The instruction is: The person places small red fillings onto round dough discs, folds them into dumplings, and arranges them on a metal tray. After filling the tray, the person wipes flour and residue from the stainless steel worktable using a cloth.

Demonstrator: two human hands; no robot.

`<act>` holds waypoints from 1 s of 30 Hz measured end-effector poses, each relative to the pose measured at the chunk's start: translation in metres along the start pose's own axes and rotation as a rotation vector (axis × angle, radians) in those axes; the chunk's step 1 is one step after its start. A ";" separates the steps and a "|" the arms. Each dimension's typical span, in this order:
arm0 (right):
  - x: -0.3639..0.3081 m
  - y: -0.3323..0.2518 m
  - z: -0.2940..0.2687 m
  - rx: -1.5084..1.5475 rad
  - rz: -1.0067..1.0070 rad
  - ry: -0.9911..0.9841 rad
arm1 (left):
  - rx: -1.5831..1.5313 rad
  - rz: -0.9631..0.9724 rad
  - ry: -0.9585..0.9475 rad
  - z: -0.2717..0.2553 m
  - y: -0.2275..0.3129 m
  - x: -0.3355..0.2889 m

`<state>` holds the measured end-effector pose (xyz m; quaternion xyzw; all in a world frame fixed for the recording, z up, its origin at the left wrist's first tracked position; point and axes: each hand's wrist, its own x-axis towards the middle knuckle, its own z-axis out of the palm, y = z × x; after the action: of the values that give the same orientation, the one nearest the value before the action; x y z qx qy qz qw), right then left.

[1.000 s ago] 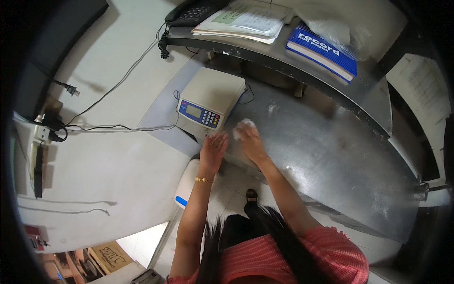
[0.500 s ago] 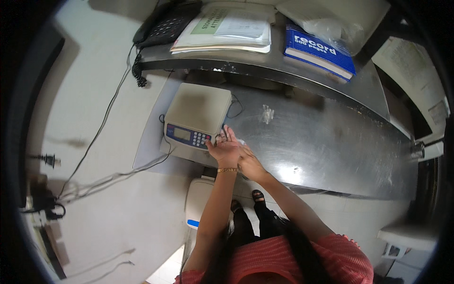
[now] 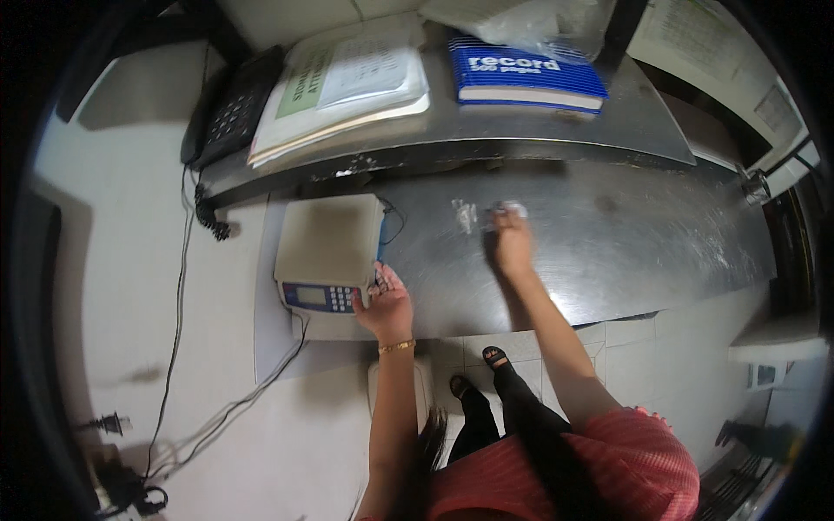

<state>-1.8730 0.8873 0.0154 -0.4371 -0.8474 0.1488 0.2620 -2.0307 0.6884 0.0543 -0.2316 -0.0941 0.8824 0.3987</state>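
My right hand [image 3: 514, 247] is over the metal table [image 3: 573, 269], its fingers closed on a small white wad [image 3: 516, 208] that looks like a crumpled tissue or cloth. Left of it, a whitish smeared patch [image 3: 465, 215] marks the steel. At the front right corner of a beige digital weighing scale [image 3: 330, 236] is my left hand [image 3: 387, 308], a bracelet on its wrist. Its fingers are apart and loosely bent, with nothing seen in them, and the thumb is by the keypad [image 3: 340, 300]. Whether it touches the scale I cannot tell.
A raised steel shelf [image 3: 521, 130] runs along the back, bearing a black desk phone [image 3: 233, 117], a stack of papers and folders [image 3: 347, 95] and a blue hardbound book [image 3: 526, 78]. Black cables [image 3: 261, 391] run from the scale down the pale wall at left.
My hands, together beside the scale before, have parted. The right has moved right and forward over the table with the white wad; the left stays by the scale. The view has shifted.
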 end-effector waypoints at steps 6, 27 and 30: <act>0.030 -0.090 0.091 0.126 -0.478 -0.079 | 0.060 0.029 0.035 -0.008 0.008 0.005; -0.060 -0.068 0.047 0.106 -0.510 -0.050 | 0.487 0.016 -0.091 -0.028 0.064 -0.099; -0.024 0.058 -0.001 -0.079 -0.182 0.095 | 0.448 0.079 0.003 -0.042 0.091 -0.128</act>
<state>-1.8223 0.9014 -0.0188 -0.3752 -0.8754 0.0700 0.2967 -1.9971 0.5314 0.0282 -0.1422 0.1137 0.8958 0.4055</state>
